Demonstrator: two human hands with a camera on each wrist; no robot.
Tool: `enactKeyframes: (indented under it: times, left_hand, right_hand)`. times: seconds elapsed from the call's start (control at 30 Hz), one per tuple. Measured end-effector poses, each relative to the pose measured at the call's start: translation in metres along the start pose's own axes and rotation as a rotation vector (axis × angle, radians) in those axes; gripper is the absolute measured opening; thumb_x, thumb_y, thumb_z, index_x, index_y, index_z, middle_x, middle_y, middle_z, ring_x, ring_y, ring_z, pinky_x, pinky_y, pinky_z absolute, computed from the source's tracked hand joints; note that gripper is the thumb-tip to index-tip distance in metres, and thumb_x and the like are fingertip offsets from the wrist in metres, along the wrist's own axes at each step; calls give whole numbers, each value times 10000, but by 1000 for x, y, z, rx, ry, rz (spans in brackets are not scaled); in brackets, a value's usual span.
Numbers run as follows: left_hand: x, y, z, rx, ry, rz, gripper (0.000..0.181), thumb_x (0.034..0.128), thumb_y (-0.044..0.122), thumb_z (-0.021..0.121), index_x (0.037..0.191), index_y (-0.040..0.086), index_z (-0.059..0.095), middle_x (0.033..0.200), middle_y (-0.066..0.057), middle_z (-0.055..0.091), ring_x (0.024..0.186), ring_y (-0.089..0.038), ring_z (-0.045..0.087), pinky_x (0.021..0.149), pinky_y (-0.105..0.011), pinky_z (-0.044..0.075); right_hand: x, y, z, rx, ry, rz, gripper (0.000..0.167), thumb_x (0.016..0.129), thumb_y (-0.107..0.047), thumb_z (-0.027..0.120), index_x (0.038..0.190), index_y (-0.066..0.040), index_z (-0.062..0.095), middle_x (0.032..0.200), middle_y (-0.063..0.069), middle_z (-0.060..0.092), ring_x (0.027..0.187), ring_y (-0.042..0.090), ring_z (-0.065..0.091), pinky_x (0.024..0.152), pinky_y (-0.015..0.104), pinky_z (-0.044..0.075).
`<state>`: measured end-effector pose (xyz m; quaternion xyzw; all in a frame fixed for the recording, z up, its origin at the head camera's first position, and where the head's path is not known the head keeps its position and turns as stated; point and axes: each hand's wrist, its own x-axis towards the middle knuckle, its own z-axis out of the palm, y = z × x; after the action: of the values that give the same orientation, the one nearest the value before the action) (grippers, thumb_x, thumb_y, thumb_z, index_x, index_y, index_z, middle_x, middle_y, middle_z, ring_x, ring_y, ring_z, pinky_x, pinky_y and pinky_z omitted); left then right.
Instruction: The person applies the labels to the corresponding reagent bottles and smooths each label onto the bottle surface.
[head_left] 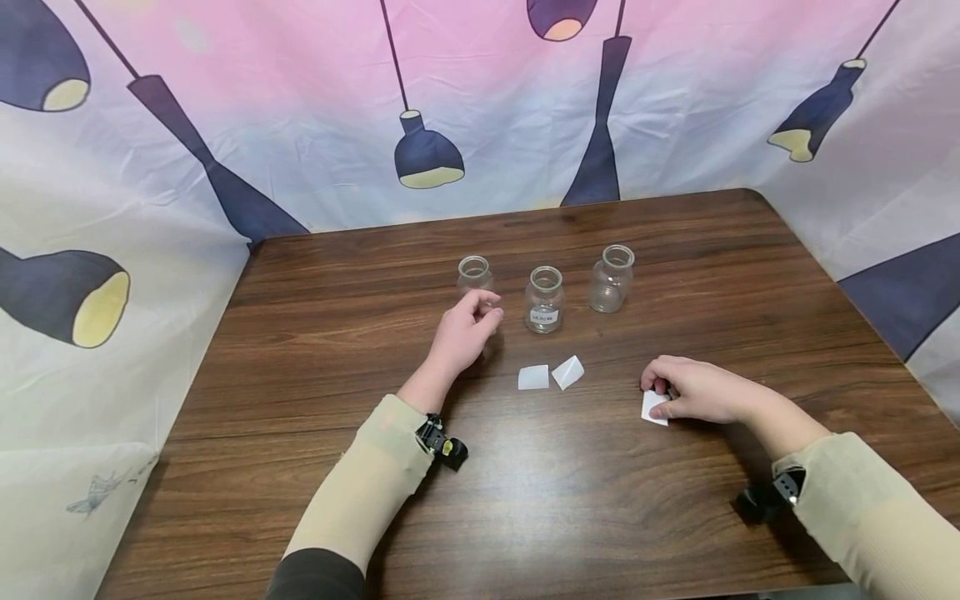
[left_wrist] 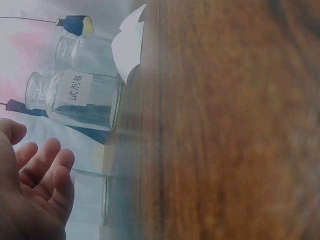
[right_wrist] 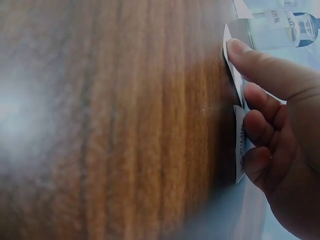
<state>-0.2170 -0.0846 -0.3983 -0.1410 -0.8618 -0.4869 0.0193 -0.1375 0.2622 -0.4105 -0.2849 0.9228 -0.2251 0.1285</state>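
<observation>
My right hand (head_left: 697, 390), at the right of the table, pinches a small white paper label (head_left: 655, 407); in the right wrist view the thumb lies on the label (right_wrist: 231, 60) and the fingers curl behind it. My left hand (head_left: 467, 329) hovers beside the left glass jar (head_left: 473, 271), partly covering it, fingers loosely bent and holding nothing. A middle glass jar (head_left: 545, 292) bears a white label with handwritten characters, readable in the left wrist view on the jar (left_wrist: 85, 100). Behind and right of it stands a third glass jar (head_left: 609, 283), without a label in sight.
Two white paper pieces (head_left: 533, 377) lie on the wooden table (head_left: 337, 333) in front of the middle jar, the right piece (head_left: 568, 372) slightly lifted at its edges. A printed cloth (head_left: 315, 125) hangs behind the table.
</observation>
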Motion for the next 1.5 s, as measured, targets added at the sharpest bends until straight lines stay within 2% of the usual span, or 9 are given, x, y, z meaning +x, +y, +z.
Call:
enactKeyframes:
  times: [0.3, 0.53, 0.8, 1.13, 1.5]
  left_hand:
    - [-1, -2, -1, 1, 4, -4, 272, 907, 193, 560, 1131, 44, 598, 833, -12, 605, 699, -135, 548, 640, -285, 439]
    - [-1, -3, -2, -3, 7, -1, 265, 909, 188, 561, 1127, 40, 596, 826, -15, 596, 694, -137, 542, 638, -283, 434]
    - [0, -2, -1, -3, 0, 2, 274, 908, 193, 559, 1134, 42, 594, 830, -14, 597, 691, -135, 545, 632, -283, 440]
    - [0, -5, 0, -4, -5, -6, 272, 913, 193, 561, 1140, 46, 593, 830, -11, 593, 694, -134, 542, 642, -286, 438]
    - [0, -6, -2, -20, -5, 3, 266, 913, 169, 557, 1138, 30, 585, 796, -25, 613, 683, -138, 577, 665, -284, 451]
  right_hand:
    - [2, 1, 1, 5, 20, -13, 301, 742, -276, 781, 877, -216, 519, 841, -87, 460, 728, 54, 451, 627, 232, 396]
    - [1, 1, 0, 21, 20, 1, 287, 748, -261, 776, 935, -192, 569, 844, -103, 491, 745, 43, 465, 652, 241, 408]
    - [-7, 6, 2, 38, 11, -14, 248, 784, -282, 745, 805, -237, 502, 781, -106, 436, 696, 34, 430, 604, 221, 380]
    - [-13, 4, 1, 106, 4, 56, 266, 821, -299, 716, 791, -207, 468, 703, -94, 451, 619, 36, 443, 549, 227, 383]
    - [-24, 5, -8, 194, 39, 57, 238, 867, -292, 670, 790, -200, 464, 653, -98, 446, 573, 34, 438, 506, 225, 383]
